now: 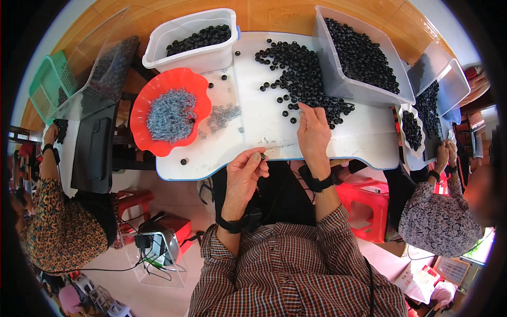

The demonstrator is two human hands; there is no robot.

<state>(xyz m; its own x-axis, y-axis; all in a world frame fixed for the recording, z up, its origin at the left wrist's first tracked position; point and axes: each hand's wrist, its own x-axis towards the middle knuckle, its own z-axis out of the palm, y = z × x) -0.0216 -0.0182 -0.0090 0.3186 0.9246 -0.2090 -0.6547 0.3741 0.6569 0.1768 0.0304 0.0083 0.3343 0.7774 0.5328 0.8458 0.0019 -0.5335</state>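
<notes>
Here, note the left hand (244, 177) first: thumb and forefinger pinched together on one small black bead (263, 157), right by the near edge of the tabletop (259, 116). Note also the right hand (315, 129), reaching back-up to the near side of the bead pile (301, 74), fingers bent and only partly spread; no telling from this view about any bead between thumb and forefinger.

For neat picking, choose from the loose fringe of the pile rather than the crowded middle, to lift one without scattering others. Best, probably, to pinch across the outer wall, leaving the hole free. Grip lightly with the left hand, just firmly enough to prevent slipping or spinning, and work over the tabletop rather than past the edge, for an easy catch after a drop. Mind the red bowl (138, 100) of small grey-blue pieces (171, 113), off to the left, and avoid flicking beads among them. Beware of the stray bead (183, 161) below the bowl, likely to roll at a brush of the sleeve.
</notes>
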